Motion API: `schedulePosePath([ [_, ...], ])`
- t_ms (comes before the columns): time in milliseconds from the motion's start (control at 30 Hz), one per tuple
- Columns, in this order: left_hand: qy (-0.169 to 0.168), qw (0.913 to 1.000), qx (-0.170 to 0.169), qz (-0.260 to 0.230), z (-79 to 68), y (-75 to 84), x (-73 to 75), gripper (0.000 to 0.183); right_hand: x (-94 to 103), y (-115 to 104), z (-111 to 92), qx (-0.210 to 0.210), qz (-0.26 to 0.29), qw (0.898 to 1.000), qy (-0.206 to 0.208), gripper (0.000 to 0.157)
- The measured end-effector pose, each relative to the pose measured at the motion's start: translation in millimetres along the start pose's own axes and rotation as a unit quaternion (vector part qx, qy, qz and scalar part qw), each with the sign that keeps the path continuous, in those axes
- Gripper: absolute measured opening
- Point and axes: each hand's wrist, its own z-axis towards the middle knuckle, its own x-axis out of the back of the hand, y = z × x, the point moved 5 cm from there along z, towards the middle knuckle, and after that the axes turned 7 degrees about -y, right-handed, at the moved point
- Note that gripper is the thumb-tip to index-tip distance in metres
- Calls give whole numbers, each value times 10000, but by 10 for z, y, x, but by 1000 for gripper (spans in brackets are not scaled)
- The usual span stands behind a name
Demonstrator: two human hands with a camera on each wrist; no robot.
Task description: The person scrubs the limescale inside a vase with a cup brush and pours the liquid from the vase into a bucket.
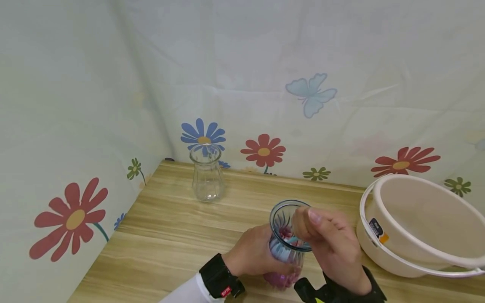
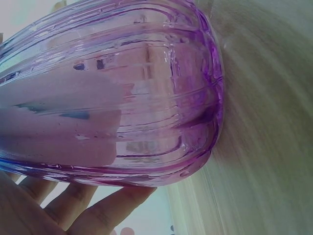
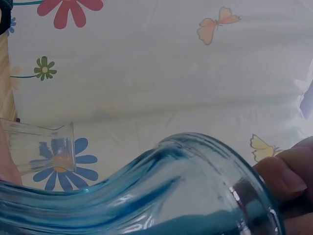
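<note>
A ribbed glass vase point(image 1: 285, 252), blue at its rim and pink-purple toward the base, stands tilted above or on the wooden table. My left hand point(image 1: 254, 251) grips its side, with the fingers point(image 2: 105, 210) along the glass in the left wrist view. Over the mouth, my right hand point(image 1: 329, 240) has its fingers curled at the rim, thumb on top; whether it pinches anything there is hidden. In the right wrist view its fingertips point(image 3: 281, 178) show beside the blue rim. A pale pinkish patch shows through the vase's wall, its nature unclear.
A clear glass vase point(image 1: 207, 179) stands upright near the table's back left. To the right sits a cream bucket point(image 1: 382, 248) with its handle lowered and a label on its side. A flowered curtain point(image 1: 242, 105) hangs behind and left of the wooden table point(image 1: 159, 235).
</note>
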Motion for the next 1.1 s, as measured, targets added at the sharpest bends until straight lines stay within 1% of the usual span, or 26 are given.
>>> schedulePosePath([
  [233, -58, 9998, 19, -198, 8, -12, 5, 76, 1, 5, 5, 77, -84, 9999, 105, 35],
  [333, -82, 9997, 65, -242, 14, -16, 5, 76, 13, -4, 6, 190, -118, 9994, 268, 35],
  [433, -51, 9998, 91, -152, 18, -19, 7, 77, 20, -23, 15, 351, -157, 9985, 394, 35],
  [667, -84, 9996, 148, -246, 21, -33, -5, 78, -1, -110, 28, 561, -305, 9970, 439, 33],
  [733, -78, 9995, 130, -272, 20, -33, -6, 77, 4, -145, 21, 696, -187, 9962, 493, 33],
  [867, -29, 9998, 120, -167, 18, -36, -5, 76, 26, -227, 13, 1098, 113, 9918, 646, 31],
  [1033, -32, 9998, 165, -112, 24, -45, -9, 74, 50, -337, -9, 1606, 499, 9839, 604, 27],
  [1100, -32, 9998, 162, -98, 27, -45, -8, 74, 59, -375, -20, 1728, 621, 9811, 604, 27],
])
